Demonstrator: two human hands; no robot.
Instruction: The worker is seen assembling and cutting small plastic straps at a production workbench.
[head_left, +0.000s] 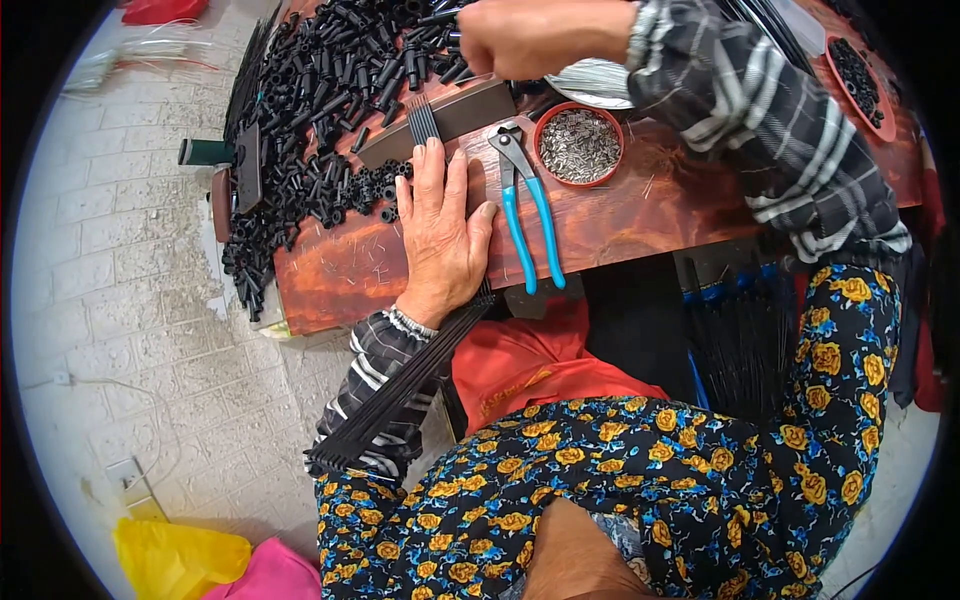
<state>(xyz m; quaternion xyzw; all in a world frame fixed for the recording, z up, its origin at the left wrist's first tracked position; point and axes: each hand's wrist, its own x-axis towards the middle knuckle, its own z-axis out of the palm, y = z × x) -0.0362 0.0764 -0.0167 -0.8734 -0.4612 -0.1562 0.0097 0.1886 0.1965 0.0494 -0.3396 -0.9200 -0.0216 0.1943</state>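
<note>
My left hand (440, 225) lies flat on the wooden table with its fingers stretched out. Beneath it runs a bundle of thin black rods (400, 395); their tips stick out past the fingertips, and the other ends trail back over my left forearm. The tips rest against a long brown bar (460, 122). My right hand (545, 38) is at the top edge, curled above the table beside a heap of short black tubes (340, 75). Its fingertips are hidden, so what it holds, if anything, does not show. Blue-handled pliers (530, 225) lie right of my left hand.
A red round dish (622, 150) of small metal sleeves stands beside the pliers. At the far right is another reddish dish (885, 130) with black bits. More black rods (740, 340) hang below the table edge (350, 318). Yellow (180, 555) and pink bags lie on the floor.
</note>
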